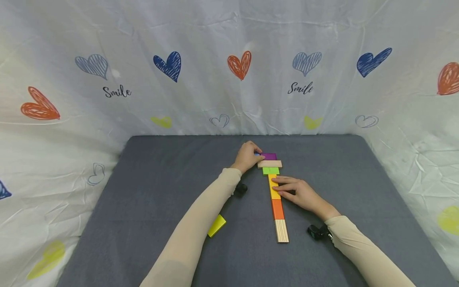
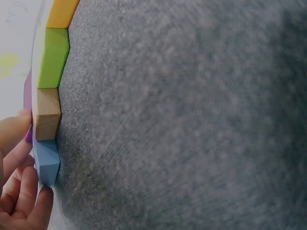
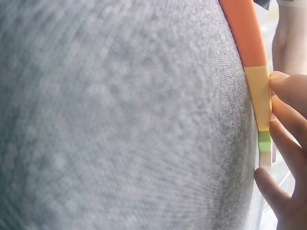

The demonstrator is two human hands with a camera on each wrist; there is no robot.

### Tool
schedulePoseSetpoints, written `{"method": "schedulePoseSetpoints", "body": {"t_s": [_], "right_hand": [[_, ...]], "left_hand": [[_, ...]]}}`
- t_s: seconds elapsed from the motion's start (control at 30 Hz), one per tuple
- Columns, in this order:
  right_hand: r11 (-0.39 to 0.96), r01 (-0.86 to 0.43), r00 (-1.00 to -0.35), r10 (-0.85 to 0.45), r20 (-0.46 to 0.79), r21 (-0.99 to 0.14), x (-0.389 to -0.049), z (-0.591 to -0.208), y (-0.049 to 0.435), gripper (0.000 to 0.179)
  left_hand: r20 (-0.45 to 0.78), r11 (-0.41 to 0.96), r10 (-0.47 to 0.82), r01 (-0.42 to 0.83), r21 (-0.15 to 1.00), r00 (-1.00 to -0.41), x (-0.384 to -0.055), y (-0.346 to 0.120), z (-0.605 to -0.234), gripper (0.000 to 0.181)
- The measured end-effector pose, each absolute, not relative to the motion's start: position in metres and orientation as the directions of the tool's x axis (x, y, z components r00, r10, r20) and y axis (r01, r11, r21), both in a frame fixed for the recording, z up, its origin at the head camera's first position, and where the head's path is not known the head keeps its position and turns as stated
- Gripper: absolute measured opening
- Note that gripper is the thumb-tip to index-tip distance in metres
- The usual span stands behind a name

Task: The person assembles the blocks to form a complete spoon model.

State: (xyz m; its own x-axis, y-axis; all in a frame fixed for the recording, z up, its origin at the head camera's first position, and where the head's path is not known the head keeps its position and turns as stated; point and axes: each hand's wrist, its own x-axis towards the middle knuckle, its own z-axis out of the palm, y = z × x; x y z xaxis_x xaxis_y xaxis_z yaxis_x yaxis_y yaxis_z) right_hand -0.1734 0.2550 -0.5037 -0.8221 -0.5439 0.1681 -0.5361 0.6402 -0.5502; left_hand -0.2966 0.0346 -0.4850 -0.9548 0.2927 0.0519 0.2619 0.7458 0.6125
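**Purple block (image 1: 270, 156) pinched at the row's (image 1: 277, 209) far end**

Left hand's (image 1: 247, 156) fingers pinch it beside the blue block (image 2: 47, 163); right hand's (image 1: 302, 194) fingers, spread apart, touch the row's yellow block (image 1: 274, 195). A sideways nudge could skew the loose-looking row.

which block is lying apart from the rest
The bright yellow block, beside the left sleeve; the other visible blocks sit together in one arrangement.
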Motion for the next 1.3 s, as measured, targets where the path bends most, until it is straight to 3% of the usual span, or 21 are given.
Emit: {"method": "schedulePoseSetpoints", "body": {"t_s": [0.73, 1.3], "right_hand": [[0.626, -0.566, -0.806, -0.556, 0.203, -0.536, -0.1719, -0.5014, 0.2535, 0.028], [0.610, -0.564, -0.805, -0.557, 0.204, -0.557, -0.1718, -0.5000, 0.2534, 0.028]], "left_hand": [[0.057, 0.776, 0.226, 0.215, 0.593, -0.972, -0.2952, 0.0424, -0.4865, 0.023], [0.086, 0.767, 0.302, 0.296, 0.569, -0.949, -0.2960, 0.0406, -0.4860, 0.020]]}}
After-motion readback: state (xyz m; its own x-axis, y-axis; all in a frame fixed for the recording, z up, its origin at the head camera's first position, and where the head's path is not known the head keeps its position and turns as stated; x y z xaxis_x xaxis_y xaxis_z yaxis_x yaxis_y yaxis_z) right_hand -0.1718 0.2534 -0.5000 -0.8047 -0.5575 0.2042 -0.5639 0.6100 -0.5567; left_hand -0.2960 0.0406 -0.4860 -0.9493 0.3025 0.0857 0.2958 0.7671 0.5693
